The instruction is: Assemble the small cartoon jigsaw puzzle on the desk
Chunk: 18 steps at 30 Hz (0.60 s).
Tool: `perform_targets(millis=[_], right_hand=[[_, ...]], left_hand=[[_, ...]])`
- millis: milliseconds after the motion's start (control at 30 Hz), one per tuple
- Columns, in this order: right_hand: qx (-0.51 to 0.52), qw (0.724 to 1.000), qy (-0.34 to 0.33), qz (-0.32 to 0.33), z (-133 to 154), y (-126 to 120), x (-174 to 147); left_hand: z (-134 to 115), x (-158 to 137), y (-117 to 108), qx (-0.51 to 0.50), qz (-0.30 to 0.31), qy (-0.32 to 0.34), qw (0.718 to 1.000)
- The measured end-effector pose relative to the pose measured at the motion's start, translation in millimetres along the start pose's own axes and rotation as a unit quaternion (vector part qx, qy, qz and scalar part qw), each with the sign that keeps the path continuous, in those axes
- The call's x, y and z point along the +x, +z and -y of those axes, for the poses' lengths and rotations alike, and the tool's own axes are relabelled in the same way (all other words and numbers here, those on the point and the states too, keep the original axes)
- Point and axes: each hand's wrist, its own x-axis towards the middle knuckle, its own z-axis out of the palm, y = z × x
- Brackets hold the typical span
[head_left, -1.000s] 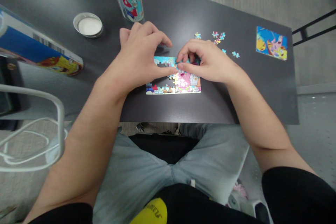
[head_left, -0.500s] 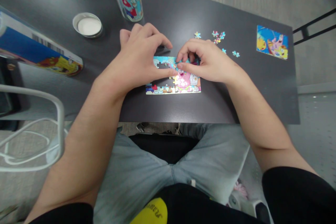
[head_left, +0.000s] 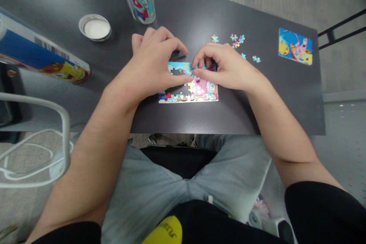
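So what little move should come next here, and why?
Perhaps the right hand should reach for one of the loose jigsaw pieces beyond it, since the partly built cartoon jigsaw has a gap in its left half.

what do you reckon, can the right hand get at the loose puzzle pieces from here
Probably yes: the loose puzzle pieces lie close beyond the right hand on the table, and nothing visible stands between them.

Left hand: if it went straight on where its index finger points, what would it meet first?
Probably the right hand, just beyond the left hand on that line; their heights above the puzzle are unclear.
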Motion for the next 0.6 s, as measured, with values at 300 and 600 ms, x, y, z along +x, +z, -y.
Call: perform_targets(millis=[300,600], right_hand=[[0.034,0.977,-0.037,-0.209,-42,-37,8],[-0.081,0.956,0.025,-0.28,-89,-90,-6]], left_hand=[[-2,-1,-2,-0.026,-0.005,-0.01,1.0],[11,3,3,-0.014,-0.02,0.025,0.999]])
